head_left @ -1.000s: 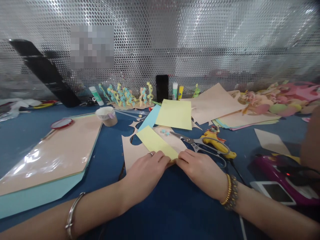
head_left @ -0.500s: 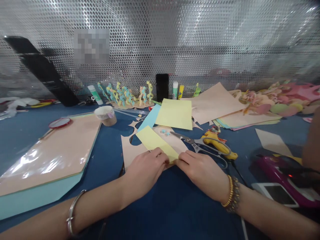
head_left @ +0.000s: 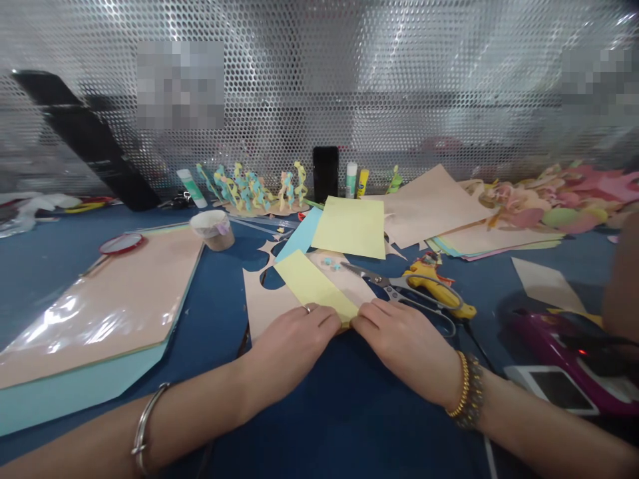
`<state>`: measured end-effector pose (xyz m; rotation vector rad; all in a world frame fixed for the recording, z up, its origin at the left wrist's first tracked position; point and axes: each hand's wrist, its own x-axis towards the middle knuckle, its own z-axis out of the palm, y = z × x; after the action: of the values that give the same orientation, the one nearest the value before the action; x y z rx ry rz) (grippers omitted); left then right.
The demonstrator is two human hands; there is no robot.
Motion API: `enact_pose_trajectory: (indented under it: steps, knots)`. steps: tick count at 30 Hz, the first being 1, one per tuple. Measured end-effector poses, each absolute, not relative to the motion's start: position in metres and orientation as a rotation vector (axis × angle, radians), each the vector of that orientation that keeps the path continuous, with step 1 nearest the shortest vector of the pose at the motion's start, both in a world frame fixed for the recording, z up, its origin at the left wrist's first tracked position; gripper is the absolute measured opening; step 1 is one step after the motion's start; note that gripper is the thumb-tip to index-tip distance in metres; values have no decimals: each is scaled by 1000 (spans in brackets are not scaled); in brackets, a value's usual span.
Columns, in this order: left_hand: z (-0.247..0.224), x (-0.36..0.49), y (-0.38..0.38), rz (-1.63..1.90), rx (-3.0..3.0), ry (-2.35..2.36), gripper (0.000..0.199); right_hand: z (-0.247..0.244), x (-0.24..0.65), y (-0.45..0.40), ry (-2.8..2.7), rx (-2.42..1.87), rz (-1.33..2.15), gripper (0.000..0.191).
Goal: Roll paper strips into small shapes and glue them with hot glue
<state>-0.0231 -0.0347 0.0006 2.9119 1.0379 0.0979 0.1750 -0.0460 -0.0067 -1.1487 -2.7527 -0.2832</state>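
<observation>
Left hand (head_left: 294, 342) has shifted slightly since half a second ago, its knuckles lower over the yellow strip (head_left: 314, 285).
Both hands grasp the strip's near end with bent fingers, the right hand (head_left: 404, 349) at the corner, thumbs hidden; from the fingertips the strip slants away leftward over a cut beige sheet (head_left: 264, 309). Just beyond the right hand lie scissors (head_left: 394, 285); left of the left hand, filmed sheets (head_left: 124, 293) cover part of the blue surface (head_left: 319, 412). Farther ahead, a black phone (head_left: 325, 174) stands before a perforated metallic wall (head_left: 279, 80).
</observation>
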Motion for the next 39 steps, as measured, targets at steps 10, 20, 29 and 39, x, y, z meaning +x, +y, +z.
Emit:
enact_pose_trajectory:
  steps: [10, 20, 29, 39]
  knots:
    - [-2, -24, -42, 67, 2957, 1058, 27, -7, 176, -43, -2719, -1222, -140, 9]
    - [-6, -26, -45, 52, 3012, 1012, 41, -8, 176, -44, -2685, -1241, -88, 11]
    - [-10, -28, -45, 60, 2996, 1014, 44, -10, 177, -43, -2709, -1198, -188, 6]
    - [-11, -29, -43, 33, 3083, 957, 45, -8, 175, -45, -2765, -1007, -516, 10]
